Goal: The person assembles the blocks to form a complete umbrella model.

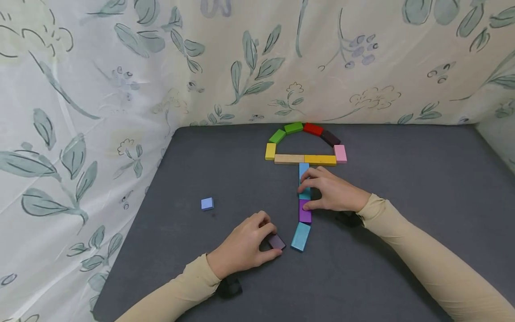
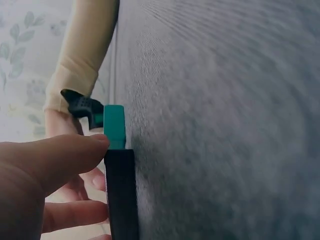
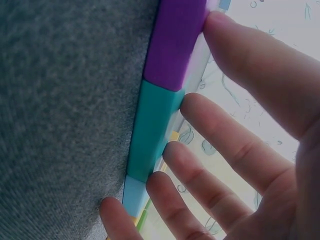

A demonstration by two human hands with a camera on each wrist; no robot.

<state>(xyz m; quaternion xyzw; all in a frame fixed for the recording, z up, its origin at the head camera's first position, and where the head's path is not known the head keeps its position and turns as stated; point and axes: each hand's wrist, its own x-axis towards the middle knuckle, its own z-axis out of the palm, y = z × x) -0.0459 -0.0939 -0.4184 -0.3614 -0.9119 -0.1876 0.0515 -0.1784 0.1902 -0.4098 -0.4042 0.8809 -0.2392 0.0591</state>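
My left hand (image 1: 250,243) holds a dark purple block (image 1: 277,242), fingertips at its far end and thumb at its near end. In the left wrist view the thumb lies on the upper edge of this dark block (image 2: 121,195), and a teal block (image 2: 114,125) stands right beyond it. My right hand (image 1: 337,190) rests over a straight column of blocks. Its thumb touches the purple block (image 3: 175,45), while other fingertips lie along the teal block (image 3: 154,130). Below the purple block, a light blue block (image 1: 301,237) slants down to the left.
Above the column, a tan block (image 1: 289,159) and an orange block (image 1: 320,160) form a bar. An arch of yellow, green, red, dark and pink (image 1: 340,154) blocks curves over it. One small blue cube (image 1: 207,204) sits apart at left. Flowered cloth (image 1: 257,67) hangs behind the dark tabletop.
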